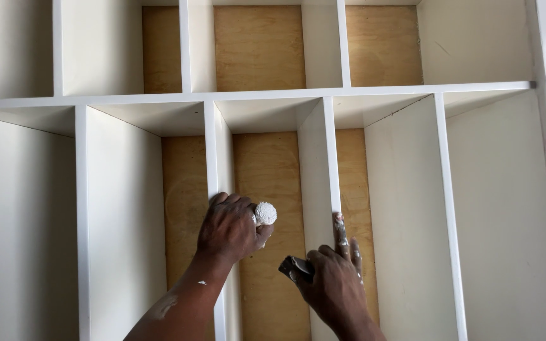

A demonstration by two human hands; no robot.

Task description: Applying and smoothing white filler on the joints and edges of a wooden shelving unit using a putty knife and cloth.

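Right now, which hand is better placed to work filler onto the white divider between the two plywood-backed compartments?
The right hand, probably. It holds a dark scraper and its fingers already touch that divider. The left hand holds a lump of white filler and rests on the neighbouring divider.

Left hand (229, 228) holds white putty ball (265, 213); right hand (335, 284) presses dark scraper (296, 267) against white divider (331, 158).
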